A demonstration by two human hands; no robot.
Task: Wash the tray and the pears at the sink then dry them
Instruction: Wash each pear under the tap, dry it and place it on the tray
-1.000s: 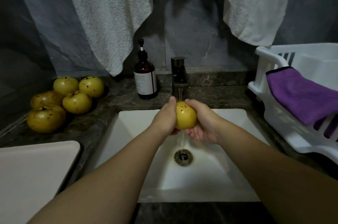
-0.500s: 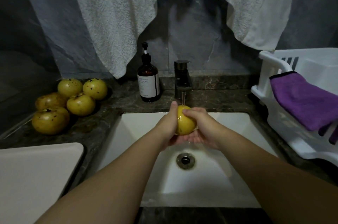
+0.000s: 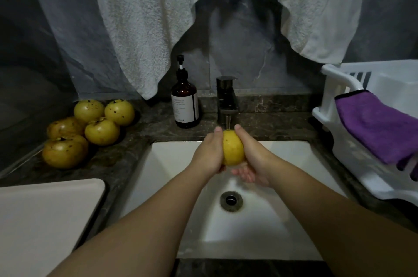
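Right now I am holding the pear [image 3: 233,151] over the sink [image 3: 172,163], under the tap [image 3: 226,100], my left hand [image 3: 209,154] and right hand [image 3: 252,161] cupping it from either side, equally near. My palms are hiding its sides; the water stream is barely showing.

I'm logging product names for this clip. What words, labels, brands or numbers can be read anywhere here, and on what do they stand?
Nothing here can be quoted.
Amber pump bottle: its white label carries several lines of small print, too small and blurred to read.
Faucet, white basket, purple cloth, tray, hanging towels: no text, logo or number shows on them.
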